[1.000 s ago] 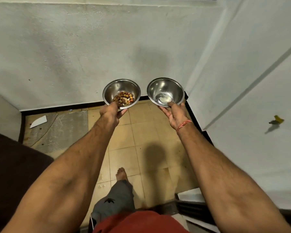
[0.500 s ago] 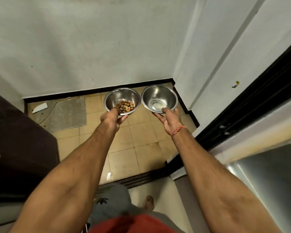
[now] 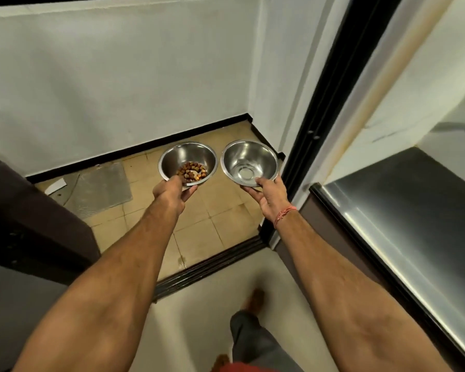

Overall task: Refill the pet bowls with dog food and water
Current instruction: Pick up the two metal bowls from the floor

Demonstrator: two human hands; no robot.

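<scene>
I hold two steel bowls out in front of me, side by side above a tiled floor. My left hand (image 3: 172, 190) grips the near rim of the left bowl (image 3: 185, 157), which has brown and orange dog food (image 3: 191, 171) in its bottom. The right bowl (image 3: 249, 159) is gripped at its near rim by my right hand (image 3: 270, 201), which wears a red thread at the wrist. That bowl looks shiny inside; I cannot tell if it holds water.
A black sliding-door track (image 3: 210, 267) crosses the floor between me and the tiled area (image 3: 220, 210). A dark door frame (image 3: 330, 89) rises at right, beside a steel-topped counter (image 3: 403, 210). Dark furniture (image 3: 32, 218) stands at left. A grey mat (image 3: 102, 186) lies by the wall.
I have stepped back across the door track, away from the tiled corner. Both bowls stay in my hands, and the steel counter has come into view at right.
</scene>
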